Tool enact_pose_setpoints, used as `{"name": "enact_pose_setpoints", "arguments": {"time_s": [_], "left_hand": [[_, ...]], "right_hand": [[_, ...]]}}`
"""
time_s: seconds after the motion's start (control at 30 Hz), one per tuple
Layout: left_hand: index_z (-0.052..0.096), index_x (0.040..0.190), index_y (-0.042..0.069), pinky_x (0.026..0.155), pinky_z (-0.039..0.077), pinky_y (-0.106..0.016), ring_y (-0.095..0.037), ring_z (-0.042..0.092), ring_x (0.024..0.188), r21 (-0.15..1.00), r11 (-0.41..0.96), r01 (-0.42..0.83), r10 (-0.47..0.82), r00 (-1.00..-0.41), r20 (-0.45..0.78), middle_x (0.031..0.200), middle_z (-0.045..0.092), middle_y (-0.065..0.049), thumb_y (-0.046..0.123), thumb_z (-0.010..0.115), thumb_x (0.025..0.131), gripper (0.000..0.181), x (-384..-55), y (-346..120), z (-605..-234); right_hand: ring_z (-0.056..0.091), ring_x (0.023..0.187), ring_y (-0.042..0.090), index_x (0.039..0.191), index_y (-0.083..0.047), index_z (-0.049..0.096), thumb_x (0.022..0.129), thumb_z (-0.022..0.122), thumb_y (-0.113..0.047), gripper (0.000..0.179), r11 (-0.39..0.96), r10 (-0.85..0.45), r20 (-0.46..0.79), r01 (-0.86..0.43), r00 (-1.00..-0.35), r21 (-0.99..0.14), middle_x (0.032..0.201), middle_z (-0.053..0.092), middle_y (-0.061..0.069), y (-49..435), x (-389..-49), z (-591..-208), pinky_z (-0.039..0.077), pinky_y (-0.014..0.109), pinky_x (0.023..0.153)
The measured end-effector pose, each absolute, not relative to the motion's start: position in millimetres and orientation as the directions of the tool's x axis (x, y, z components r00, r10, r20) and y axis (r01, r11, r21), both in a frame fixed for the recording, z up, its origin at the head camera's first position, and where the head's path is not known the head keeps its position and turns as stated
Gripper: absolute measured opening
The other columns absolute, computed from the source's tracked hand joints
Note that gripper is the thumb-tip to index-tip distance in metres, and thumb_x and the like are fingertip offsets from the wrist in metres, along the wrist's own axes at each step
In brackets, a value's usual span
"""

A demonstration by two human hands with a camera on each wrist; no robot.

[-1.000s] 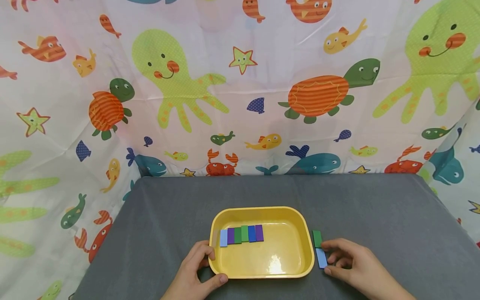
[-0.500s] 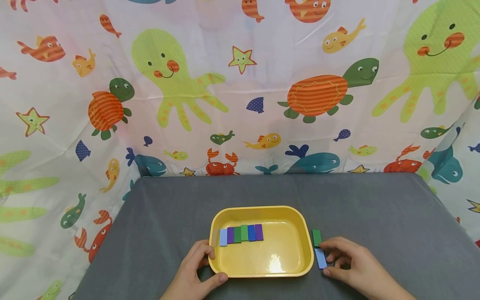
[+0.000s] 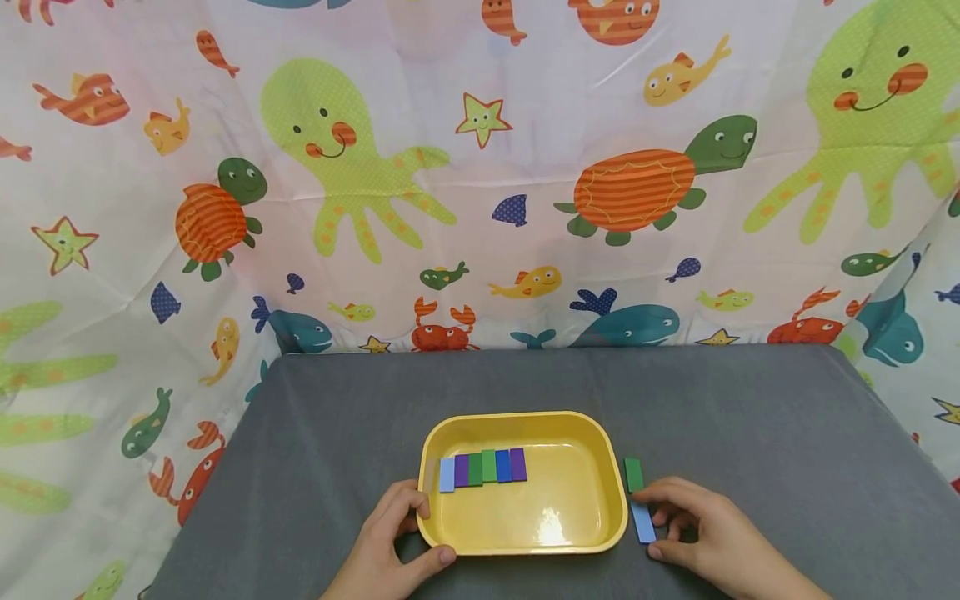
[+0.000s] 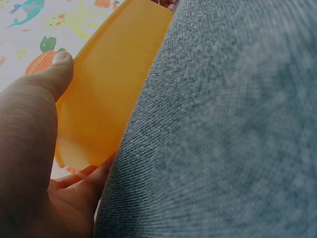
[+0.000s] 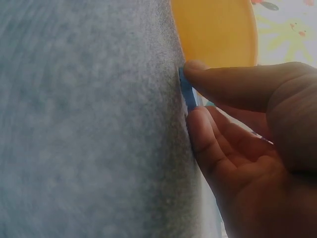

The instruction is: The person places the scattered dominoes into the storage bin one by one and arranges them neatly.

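Note:
At the left end of a yellow tray (image 3: 551, 551), my left hand (image 3: 390, 546) grips the rim, its thumb at the front corner and fingers along the side. The left wrist view shows the thumb (image 4: 60, 69) against the yellow wall. To the tray's right, my right hand (image 3: 701, 529) pinches a light blue tile (image 3: 643, 523) flat on the cloth, index finger at its far end and thumb at its near end. In the right wrist view the blue tile's edge (image 5: 187, 91) shows between the fingertips. A dark green tile (image 3: 633, 475) lies just beyond it.
Inside the tray stands a side-by-side row of several tiles, among them a light blue tile (image 3: 447, 475), a light green tile (image 3: 489, 467) and a purple tile (image 3: 518, 465). Grey cloth (image 3: 360, 400) covers the table. A sea-animal curtain (image 3: 480, 183) hangs behind it.
My right hand has drawn the light blue tile slightly toward me, away from the dark green tile. The left hand and the tray stay in place.

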State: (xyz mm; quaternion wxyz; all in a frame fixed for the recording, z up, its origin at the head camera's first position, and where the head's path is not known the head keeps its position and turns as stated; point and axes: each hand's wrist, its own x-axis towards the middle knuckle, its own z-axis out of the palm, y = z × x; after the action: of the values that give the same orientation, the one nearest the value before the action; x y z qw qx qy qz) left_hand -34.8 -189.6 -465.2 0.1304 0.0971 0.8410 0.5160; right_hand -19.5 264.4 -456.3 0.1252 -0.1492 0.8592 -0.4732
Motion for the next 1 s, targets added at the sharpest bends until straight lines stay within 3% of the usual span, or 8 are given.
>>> {"name": "enact_pose_setpoints", "arguments": {"time_s": [0.37, 1.0], "left_hand": [[0.056, 0.114, 0.021, 0.095, 0.057, -0.025, -0.026, 0.057, 0.120, 0.898, 0.439, 0.027, 0.288, -0.951, -0.112, 0.138, 0.053, -0.002, 0.032, 0.091, 0.094, 0.042, -32.9, -187.9, -463.8], [0.055, 0.115, 0.020, 0.096, 0.058, -0.026, -0.028, 0.057, 0.121, 0.909, 0.416, 0.035, 0.309, -0.945, -0.105, 0.138, 0.053, -0.004, 0.032, 0.089, 0.095, 0.041, -34.0, -188.5, -465.2]], "right_hand": [[0.064, 0.090, 0.010, 0.131, -0.014, 0.072, 0.086, 0.096, -0.019, 0.051, 0.509, -0.379, -0.028, -0.183, -0.925, -0.841, 0.117, 0.067, 0.001, 265.3, -19.5, -461.2, 0.059, 0.026, 0.071], [0.063, 0.088, 0.013, 0.129, -0.009, 0.073, 0.089, 0.093, -0.019, 0.046, 0.499, -0.328, -0.155, -0.031, -0.932, -0.866, 0.115, 0.066, 0.008, 265.1, -20.6, -456.3, 0.059, 0.026, 0.072]]}}
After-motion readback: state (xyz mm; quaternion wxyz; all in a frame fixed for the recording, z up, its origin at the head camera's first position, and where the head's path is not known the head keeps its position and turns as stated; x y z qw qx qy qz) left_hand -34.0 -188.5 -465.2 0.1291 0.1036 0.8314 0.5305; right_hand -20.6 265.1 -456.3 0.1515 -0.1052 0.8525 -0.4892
